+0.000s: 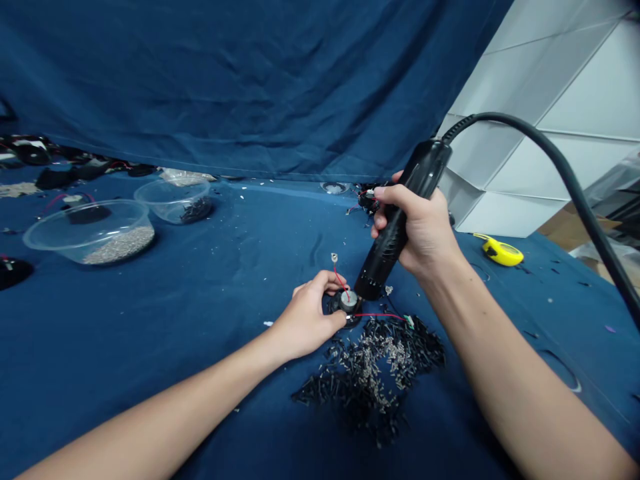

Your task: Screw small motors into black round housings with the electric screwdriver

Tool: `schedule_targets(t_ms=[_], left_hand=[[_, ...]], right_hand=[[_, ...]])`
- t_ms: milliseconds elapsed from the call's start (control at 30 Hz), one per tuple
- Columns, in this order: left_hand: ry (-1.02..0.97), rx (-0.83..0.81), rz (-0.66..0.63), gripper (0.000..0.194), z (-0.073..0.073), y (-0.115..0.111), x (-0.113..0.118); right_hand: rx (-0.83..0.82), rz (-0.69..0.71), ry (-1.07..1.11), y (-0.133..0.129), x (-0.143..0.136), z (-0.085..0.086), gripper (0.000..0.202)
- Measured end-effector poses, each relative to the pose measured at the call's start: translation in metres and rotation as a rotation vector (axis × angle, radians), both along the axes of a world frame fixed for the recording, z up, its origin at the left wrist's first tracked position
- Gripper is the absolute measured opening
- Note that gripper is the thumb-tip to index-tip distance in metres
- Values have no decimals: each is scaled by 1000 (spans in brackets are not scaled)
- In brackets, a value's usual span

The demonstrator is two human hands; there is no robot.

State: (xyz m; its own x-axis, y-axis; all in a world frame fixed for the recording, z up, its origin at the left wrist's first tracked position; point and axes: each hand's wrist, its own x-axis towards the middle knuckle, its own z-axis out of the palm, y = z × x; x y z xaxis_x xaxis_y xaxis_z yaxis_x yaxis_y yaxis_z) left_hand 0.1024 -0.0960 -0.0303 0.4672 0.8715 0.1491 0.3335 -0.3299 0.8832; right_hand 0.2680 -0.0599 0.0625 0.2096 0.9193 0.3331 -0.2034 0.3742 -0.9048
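Observation:
My left hand (pixel 313 312) grips a small round black part with a silver disc on top, which looks like a speaker (pixel 349 300), by its edge against the blue cloth. Red wires run from it, one up to a small pale tab and one right to a small connector (pixel 409 322). My right hand (pixel 417 223) is wrapped round a corded black electric screwdriver (pixel 395 233), held tilted. The screwdriver's tip meets the right side of the round part. A pile of black and silver screws (pixel 375 367) lies just in front.
Two clear plastic bowls stand at left: the nearer bowl (pixel 37 235) holds small silver pieces, the farther bowl (pixel 145 193) dark ones. A yellow tape measure (pixel 503 253) lies right. The thick cable (pixel 555 153) arches over the right side. White boxes (pixel 520 167) stand behind.

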Motion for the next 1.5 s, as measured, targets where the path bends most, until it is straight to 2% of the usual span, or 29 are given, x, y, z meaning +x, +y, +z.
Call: schedule_targets(t_ms=[333, 1500], left_hand=[[-9, -10, 22, 38, 5, -1, 1], [3, 6, -17, 37, 0, 1, -1]], right_hand=[[-6, -24, -19, 1, 0, -2, 34], [39, -76, -62, -9, -8, 6, 36]])
